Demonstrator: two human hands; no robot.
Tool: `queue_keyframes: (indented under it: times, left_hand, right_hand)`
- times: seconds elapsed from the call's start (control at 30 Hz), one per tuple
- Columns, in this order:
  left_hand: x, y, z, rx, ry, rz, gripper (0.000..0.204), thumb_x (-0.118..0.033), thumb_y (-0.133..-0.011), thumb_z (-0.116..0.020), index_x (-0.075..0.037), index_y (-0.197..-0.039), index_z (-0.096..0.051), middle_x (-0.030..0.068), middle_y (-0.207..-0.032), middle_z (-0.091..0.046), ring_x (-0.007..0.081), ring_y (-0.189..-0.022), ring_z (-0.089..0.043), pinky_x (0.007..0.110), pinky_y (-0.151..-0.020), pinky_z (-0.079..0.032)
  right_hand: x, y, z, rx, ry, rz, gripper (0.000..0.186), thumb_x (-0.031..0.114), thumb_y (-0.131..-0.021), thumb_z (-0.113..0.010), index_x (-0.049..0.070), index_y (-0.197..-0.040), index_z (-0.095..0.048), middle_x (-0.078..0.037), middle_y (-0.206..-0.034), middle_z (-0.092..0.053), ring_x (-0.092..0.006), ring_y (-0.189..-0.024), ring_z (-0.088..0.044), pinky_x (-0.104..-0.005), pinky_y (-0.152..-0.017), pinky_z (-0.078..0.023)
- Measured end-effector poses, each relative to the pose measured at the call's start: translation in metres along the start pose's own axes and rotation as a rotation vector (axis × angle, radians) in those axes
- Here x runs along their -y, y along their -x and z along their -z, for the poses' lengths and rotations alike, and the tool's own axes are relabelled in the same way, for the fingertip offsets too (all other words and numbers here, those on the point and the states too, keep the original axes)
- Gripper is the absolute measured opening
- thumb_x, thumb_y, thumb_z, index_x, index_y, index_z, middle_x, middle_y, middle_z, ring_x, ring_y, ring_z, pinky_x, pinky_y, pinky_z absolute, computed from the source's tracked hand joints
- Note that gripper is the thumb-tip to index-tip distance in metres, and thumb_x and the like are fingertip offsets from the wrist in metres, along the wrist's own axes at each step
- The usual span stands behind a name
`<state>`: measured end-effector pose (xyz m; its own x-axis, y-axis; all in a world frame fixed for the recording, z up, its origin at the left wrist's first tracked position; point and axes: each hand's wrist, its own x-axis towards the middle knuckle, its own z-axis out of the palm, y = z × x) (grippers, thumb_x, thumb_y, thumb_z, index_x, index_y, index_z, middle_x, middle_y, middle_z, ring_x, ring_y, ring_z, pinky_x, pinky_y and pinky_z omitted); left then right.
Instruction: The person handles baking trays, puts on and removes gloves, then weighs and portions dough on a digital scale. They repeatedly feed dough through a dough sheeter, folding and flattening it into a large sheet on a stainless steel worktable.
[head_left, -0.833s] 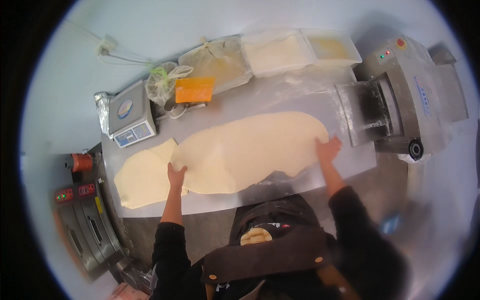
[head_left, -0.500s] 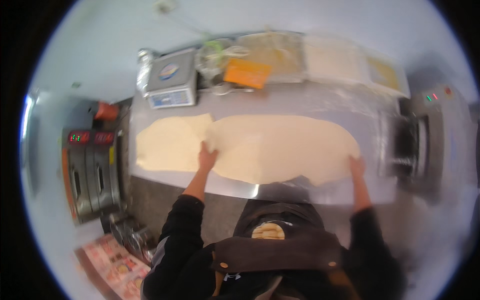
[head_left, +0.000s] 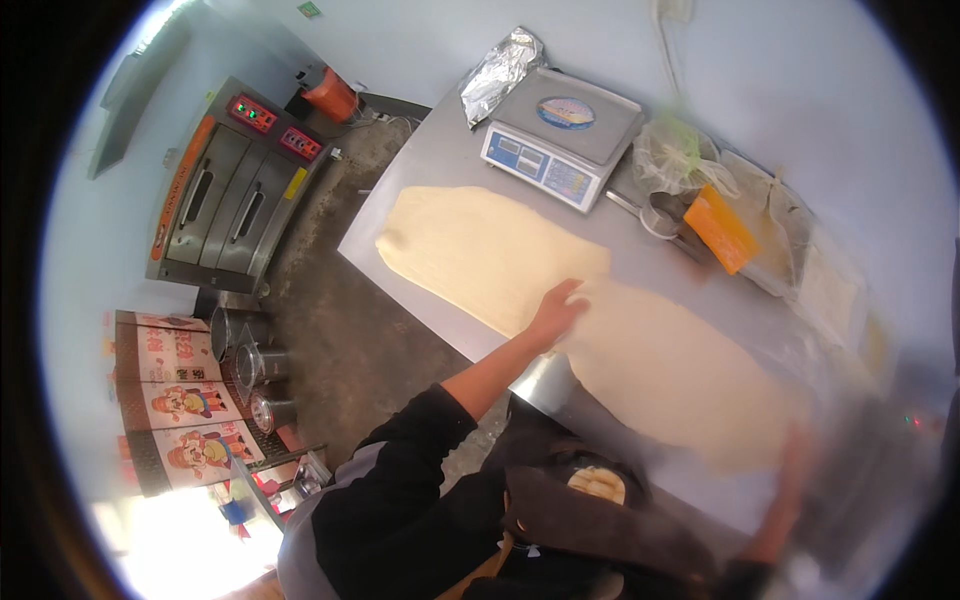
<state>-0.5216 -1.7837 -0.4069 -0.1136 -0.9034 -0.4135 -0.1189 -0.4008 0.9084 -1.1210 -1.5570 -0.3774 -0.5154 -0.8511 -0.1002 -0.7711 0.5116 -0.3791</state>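
Swinging hard left since half a second ago, our view now takes in the deck oven [head_left: 215, 195] and the floor, while both hands stay on the dough. On the steel table [head_left: 420, 160] lie two sheets: the long dough sheet [head_left: 670, 370] running off to our right, and the shorter dough sheet [head_left: 480, 250] beside it, their ends meeting or overlapping under our left hand [head_left: 555, 312]. That hand lies flat, fingers spread, pressing down on the join. Our right hand [head_left: 795, 470] is blurred at the far end of the long sheet; whether it grips or just rests there, we cannot tell. We judge the risk is stretching: pull one end while the other is pinned and the thin sheet could tear or thin out, or slip over the near table edge. Behind it the weighing scale [head_left: 560, 135], a foil packet [head_left: 500, 72], a plastic bag [head_left: 680, 160] and an orange scraper [head_left: 722, 230] crowd the back.
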Motion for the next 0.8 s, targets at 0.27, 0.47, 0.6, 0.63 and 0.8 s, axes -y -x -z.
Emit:
queue_keyframes:
  times: [0.27, 0.47, 0.6, 0.63, 0.8]
  left_hand:
    - [-0.036, -0.002, 0.086, 0.096, -0.039, 0.115, 0.057, -0.015, -0.097, -0.066, 0.000, -0.150, -0.052, 0.0179, -0.146, -0.059, 0.0270, -0.134, -0.055, 0.038, -0.111, -0.045]
    - [-0.030, 0.002, 0.127, -0.041, -0.051, 0.020, 0.052, -0.008, -0.100, -0.063, -0.004, -0.150, -0.051, 0.0122, -0.130, -0.066, 0.0162, -0.113, -0.061, 0.032, -0.094, -0.053]
    - [-0.038, 0.021, 0.087, 0.172, 0.108, 0.045, 0.049, -0.004, -0.101, -0.059, -0.005, -0.149, -0.051, 0.0083, -0.124, -0.066, 0.0142, -0.108, -0.062, 0.031, -0.094, -0.052]
    - [-0.035, 0.029, 0.066, 0.194, 0.028, -0.015, 0.049, -0.003, -0.101, -0.059, -0.005, -0.149, -0.051, 0.0077, -0.124, -0.066, 0.0139, -0.106, -0.062, 0.030, -0.092, -0.052]
    - [0.028, 0.031, -0.013, 0.127, -0.252, -0.127, 0.049, -0.001, -0.096, -0.063, -0.004, -0.145, -0.054, 0.0098, -0.118, -0.068, 0.0151, -0.100, -0.064, 0.030, -0.087, -0.053]
  right_hand:
    - [0.219, 0.038, 0.104, -0.023, -0.382, -0.122, 0.038, 0.017, -0.100, -0.068, -0.006, -0.130, -0.066, -0.012, -0.118, -0.074, -0.0193, -0.107, -0.069, -0.0337, -0.094, -0.053]
    - [0.180, 0.030, 0.121, 0.017, -0.703, -0.367, 0.036, 0.017, -0.099, -0.068, -0.004, -0.129, -0.066, -0.009, -0.114, -0.074, -0.0180, -0.100, -0.071, -0.0318, -0.090, -0.056]
    - [0.077, 0.018, 0.122, 0.042, -0.747, -0.487, 0.033, 0.019, -0.099, -0.070, -0.002, -0.124, -0.068, -0.006, -0.105, -0.074, -0.0162, -0.086, -0.072, -0.0319, -0.071, -0.058]
    - [0.044, 0.017, 0.122, 0.040, -0.776, -0.526, 0.032, 0.019, -0.099, -0.071, -0.001, -0.123, -0.068, -0.006, -0.104, -0.074, -0.0158, -0.084, -0.072, -0.0322, -0.068, -0.058]
    - [-0.135, 0.000, 0.093, 0.019, -0.429, -0.502, 0.040, 0.025, -0.096, -0.074, -0.001, -0.126, -0.067, -0.010, -0.106, -0.074, -0.0200, -0.087, -0.073, -0.0373, -0.070, -0.059]
